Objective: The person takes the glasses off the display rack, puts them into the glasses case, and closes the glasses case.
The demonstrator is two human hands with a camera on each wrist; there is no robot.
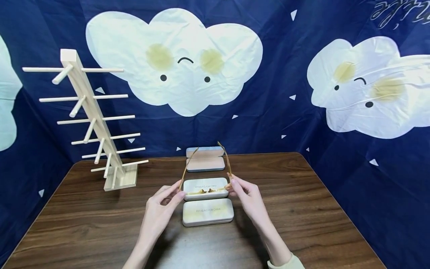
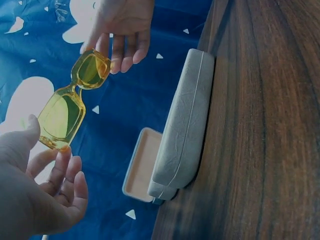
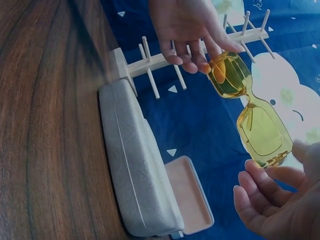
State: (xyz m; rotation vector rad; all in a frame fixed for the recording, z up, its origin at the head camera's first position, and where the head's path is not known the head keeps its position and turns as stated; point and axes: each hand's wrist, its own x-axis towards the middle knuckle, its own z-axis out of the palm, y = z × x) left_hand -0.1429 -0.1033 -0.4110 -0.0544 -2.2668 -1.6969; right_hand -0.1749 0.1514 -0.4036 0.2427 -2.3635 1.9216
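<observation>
A pair of yellow see-through sunglasses (image 1: 202, 192) (image 2: 62, 117) (image 3: 265, 131) is held up above the cases, temples unfolded and pointing away toward the back. My left hand (image 1: 161, 207) (image 2: 42, 187) pinches the left front corner between thumb and fingers. At the other corner my right hand (image 1: 249, 198) (image 3: 285, 197) pinches the frame near its hinge. Beneath the glasses lies a closed pale glasses case (image 1: 205, 182), partly hidden by them. Nearer stands another closed pale case (image 1: 208, 212) with printed lettering. Behind both, an open case (image 1: 205, 164) shows its pinkish lining.
On the table's left rear stands a wooden rack (image 1: 92, 108) with several rows of pegs, none carrying glasses. A dark blue cloth (image 1: 275, 127) with white clouds hangs behind and beside the brown wooden table (image 1: 295, 224).
</observation>
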